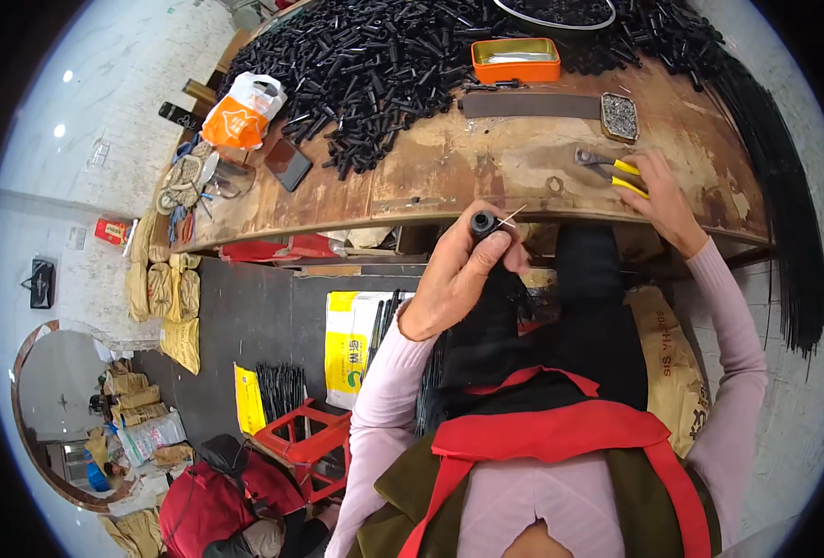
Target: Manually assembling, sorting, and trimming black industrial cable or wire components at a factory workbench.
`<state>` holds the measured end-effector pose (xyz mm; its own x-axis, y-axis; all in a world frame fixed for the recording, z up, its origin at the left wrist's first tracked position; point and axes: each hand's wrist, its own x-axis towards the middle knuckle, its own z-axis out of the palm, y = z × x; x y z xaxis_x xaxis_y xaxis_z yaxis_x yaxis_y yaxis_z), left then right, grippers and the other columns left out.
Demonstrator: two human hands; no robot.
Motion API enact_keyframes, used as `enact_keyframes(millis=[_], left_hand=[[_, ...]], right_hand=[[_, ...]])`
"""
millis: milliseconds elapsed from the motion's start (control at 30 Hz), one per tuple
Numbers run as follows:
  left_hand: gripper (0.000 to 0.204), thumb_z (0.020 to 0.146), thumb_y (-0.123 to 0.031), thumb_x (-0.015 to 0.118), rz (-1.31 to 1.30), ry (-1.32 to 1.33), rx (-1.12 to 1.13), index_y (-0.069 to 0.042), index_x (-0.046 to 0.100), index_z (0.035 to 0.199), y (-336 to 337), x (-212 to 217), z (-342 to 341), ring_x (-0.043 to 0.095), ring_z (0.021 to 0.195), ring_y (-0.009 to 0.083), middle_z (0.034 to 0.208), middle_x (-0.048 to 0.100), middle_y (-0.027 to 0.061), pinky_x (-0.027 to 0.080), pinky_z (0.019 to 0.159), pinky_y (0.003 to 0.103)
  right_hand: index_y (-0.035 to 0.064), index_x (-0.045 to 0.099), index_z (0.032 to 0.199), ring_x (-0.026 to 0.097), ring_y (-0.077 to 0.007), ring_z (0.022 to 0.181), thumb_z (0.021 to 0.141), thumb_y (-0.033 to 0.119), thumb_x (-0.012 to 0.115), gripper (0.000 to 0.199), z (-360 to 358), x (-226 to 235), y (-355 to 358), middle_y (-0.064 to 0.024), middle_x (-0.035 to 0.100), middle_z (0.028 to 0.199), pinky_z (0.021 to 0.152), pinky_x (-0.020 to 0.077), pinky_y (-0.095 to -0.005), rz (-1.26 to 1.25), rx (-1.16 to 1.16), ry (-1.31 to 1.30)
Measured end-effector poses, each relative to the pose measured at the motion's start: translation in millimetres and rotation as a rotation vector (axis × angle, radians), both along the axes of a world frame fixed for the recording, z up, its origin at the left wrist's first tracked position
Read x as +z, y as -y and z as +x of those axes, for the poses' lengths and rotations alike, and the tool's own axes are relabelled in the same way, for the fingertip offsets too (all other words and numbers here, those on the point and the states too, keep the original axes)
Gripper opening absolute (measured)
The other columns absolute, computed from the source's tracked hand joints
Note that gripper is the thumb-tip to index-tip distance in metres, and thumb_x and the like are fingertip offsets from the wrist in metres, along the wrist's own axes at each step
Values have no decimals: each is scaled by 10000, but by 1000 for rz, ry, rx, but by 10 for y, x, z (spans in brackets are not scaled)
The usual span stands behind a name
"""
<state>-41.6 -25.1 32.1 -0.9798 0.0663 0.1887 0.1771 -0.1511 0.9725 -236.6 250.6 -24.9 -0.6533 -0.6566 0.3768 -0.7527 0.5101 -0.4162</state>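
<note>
Just off the table's front edge, my left hand (451, 279) is closed around a black hollow cylindrical part (483, 222), its round open end facing up. A thin, pale pin-like piece (514, 214) sticks out beside that end; whether it is fixed to the part I cannot tell. My right hand (669, 200) grips yellow-handled pliers (627, 177) over the right side of the tabletop, their metal head pointing left. Beyond the pliers lies a small rectangular tin (619, 118) full of tiny metal bits, at the end of a flat dark strip (537, 105).
A large heap of black cylindrical parts (384, 74) covers the back of the wooden table (486, 172). An orange tin (533, 73) stands by it. A phone (287, 165) and a plastic bag (244, 112) sit at left. Long black rods (793, 205) hang off the right edge. A red stool (309, 432) stands below.
</note>
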Motion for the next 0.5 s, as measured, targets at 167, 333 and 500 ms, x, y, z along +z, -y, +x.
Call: enact_keyframes(millis=[167, 333, 500], left_hand=[[377, 1022, -306, 503, 24, -26, 1, 42, 500, 1167, -150, 55, 268, 384, 656, 96, 721, 397, -8, 389, 643, 267], [399, 1020, -299, 508, -7, -44, 102, 41, 485, 1226, -325, 81, 467, 326, 634, 67, 721, 374, -25, 345, 593, 244], [260, 1012, -188, 518, 11, -24, 3, -23, 510, 1213, -337, 81, 541, 390, 697, 50, 794, 454, -29, 341, 617, 197]], right_hand=[[-9, 576, 1115, 549, -88, 640, 974, 181, 548, 239, 829, 436, 131, -45, 596, 816, 577, 442, -248, -561, 142, 1040], [-8, 565, 1211, 615, -159, 645, 957, 156, 534, 303, 1473, 1119, 189, -114, 637, 773, 623, 479, -299, 99, 346, 942], [-47, 544, 1213, 635, -228, 750, 929, 108, 576, 325, 1574, 1079, 175, -160, 621, 905, 717, 487, -341, -54, 436, 527]])
